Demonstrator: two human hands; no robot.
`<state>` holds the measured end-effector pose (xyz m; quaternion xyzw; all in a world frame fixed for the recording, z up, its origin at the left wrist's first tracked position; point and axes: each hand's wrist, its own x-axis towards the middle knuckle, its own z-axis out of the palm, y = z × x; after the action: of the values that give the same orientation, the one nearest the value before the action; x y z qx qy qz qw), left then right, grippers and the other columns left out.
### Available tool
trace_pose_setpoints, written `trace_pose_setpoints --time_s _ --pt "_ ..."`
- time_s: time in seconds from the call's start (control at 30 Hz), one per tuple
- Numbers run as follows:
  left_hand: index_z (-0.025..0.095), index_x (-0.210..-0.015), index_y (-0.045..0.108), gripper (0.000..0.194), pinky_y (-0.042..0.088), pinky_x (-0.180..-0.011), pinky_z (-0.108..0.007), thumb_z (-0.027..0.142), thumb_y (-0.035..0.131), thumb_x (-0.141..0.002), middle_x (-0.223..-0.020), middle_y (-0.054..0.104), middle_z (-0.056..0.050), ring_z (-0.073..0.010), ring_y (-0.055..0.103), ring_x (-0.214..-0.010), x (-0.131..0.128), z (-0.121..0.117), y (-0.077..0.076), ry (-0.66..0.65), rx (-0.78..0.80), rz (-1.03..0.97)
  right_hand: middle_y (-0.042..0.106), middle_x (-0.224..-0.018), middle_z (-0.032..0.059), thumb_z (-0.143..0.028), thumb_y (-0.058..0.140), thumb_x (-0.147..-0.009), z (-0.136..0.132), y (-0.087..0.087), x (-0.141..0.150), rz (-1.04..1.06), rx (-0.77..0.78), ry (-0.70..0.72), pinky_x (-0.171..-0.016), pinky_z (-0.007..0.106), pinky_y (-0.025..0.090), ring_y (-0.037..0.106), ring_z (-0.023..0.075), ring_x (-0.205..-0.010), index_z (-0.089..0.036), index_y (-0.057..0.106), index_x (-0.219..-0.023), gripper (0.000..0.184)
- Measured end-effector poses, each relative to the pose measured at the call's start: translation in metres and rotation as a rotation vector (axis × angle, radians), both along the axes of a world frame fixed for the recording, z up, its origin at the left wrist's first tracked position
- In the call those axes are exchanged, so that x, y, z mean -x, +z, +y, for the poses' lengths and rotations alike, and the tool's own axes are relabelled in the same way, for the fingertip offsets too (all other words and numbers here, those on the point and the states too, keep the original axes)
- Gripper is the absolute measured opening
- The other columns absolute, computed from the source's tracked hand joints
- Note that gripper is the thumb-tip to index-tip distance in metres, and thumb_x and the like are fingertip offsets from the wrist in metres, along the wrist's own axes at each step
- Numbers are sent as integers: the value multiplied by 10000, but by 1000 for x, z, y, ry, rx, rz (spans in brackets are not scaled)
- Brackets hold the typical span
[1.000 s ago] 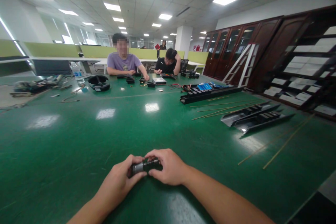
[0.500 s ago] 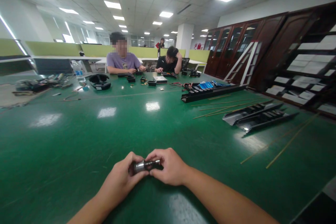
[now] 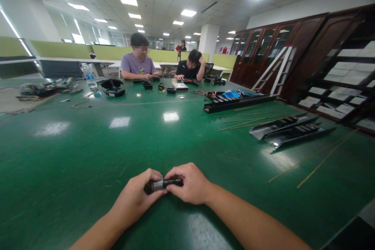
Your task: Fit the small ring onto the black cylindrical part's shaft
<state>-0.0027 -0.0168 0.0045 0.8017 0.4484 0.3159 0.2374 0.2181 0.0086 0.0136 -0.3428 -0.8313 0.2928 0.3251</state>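
Note:
Low in the middle of the view, my left hand (image 3: pixel 136 192) is closed round the thick silver-and-black body of a small metal cylindrical part (image 3: pixel 158 184). My right hand (image 3: pixel 189 184) pinches the thinner dark shaft at its right end between thumb and fingers. The part lies sideways, just above the green tabletop (image 3: pixel 117 152). My palms and fingers hide both its ends, so its exact kind cannot be told. The two hands almost touch at their fingertips.
Black metal channels (image 3: pixel 288 133) and thin brass-coloured rods (image 3: pixel 254 121) lie to the right. At the back left are a black headset (image 3: pixel 112 87) and a water bottle (image 3: pixel 88 76). Two people sit across the table among small black boxes. A stepladder (image 3: pixel 275 71) stands behind.
The cylindrical part has turned a little in my hands, and its shaft end now looks dark rather than shiny. Both hands keep their grip. The view has shifted slightly.

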Motion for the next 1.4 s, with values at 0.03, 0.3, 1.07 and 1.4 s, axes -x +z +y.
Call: trace_pose_setpoints --time_s 0.03,0.3,1.07,1.4 --pt "226 -941 564 175 499 -790 -256 334 668 -852 -971 671 -14 -157 645 -880 0 0 0 -3 -5 -1 739 -817 5 -242 682 -755 0 0 0 -3 -3 -2 -661 227 467 660 145 -690 -219 736 -964 218" --pt "231 -939 567 158 494 -777 -244 319 667 -854 -965 670 2 -145 647 -867 -1 -1 0 19 -10 26 740 -809 -2 -270 695 -762 1 -3 1 -44 -4 -12 -644 215 453 666 136 -692 -225 741 -949 199" --pt "234 -930 567 129 494 -776 -242 282 653 -847 -946 673 1 -151 648 -860 -3 -2 0 20 -14 43 705 -722 -5 -324 710 -748 0 0 0 -86 -11 -23 -573 220 416 624 135 -617 -220 730 -914 196" --pt "230 -918 563 104 489 -752 -244 272 631 -852 -921 668 -4 -152 644 -834 -3 -4 1 24 -44 60 706 -739 4 -322 708 -747 -2 3 0 -75 8 -8 -573 222 424 630 144 -635 -202 715 -899 194"
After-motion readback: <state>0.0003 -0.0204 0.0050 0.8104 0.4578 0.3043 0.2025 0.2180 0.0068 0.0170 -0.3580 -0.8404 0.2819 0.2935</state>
